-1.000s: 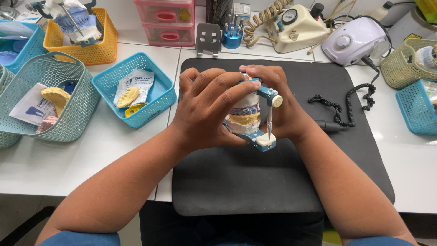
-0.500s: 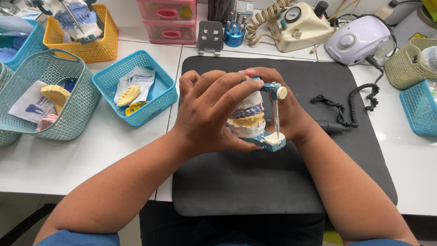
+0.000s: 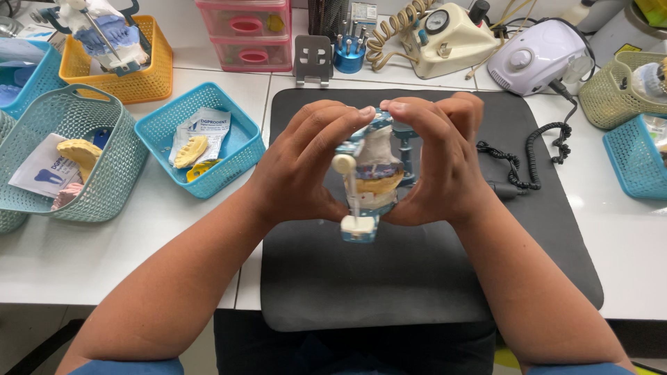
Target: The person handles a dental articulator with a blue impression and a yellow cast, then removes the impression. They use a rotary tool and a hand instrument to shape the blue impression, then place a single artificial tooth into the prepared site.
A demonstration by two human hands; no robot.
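Held item: a dental articulator carrying mounted casts is held between both hands, lifted above the black mat near the middle of the scene.
Left hand: the left hand is curled around the left side of the articulator; its fingers are arched over the top and closed on the frame, with the thumb tucked below.
Right hand: the right hand is wrapped around the right side; its fingers are closed on the frame and meet the left fingertips above the top.
Position relative to fingers: the articulator is enclosed between the two palms, touched on both sides, with only its near face left exposed.
Appearance: a pale blue metal frame is seen, with a white upper cast, a yellowish lower cast and a bluish band between them.
Front pin: a thin upright pin with a cream round knob runs down the near side to a small pale foot block. The lower part is slightly blurred.
Support: the mat lies on a white table.
Left surroundings: a blue basket with yellow casts and a teal basket are placed on the left, well apart from the hands.
Far surroundings: a white motor unit and a coiled black cable are located far right.
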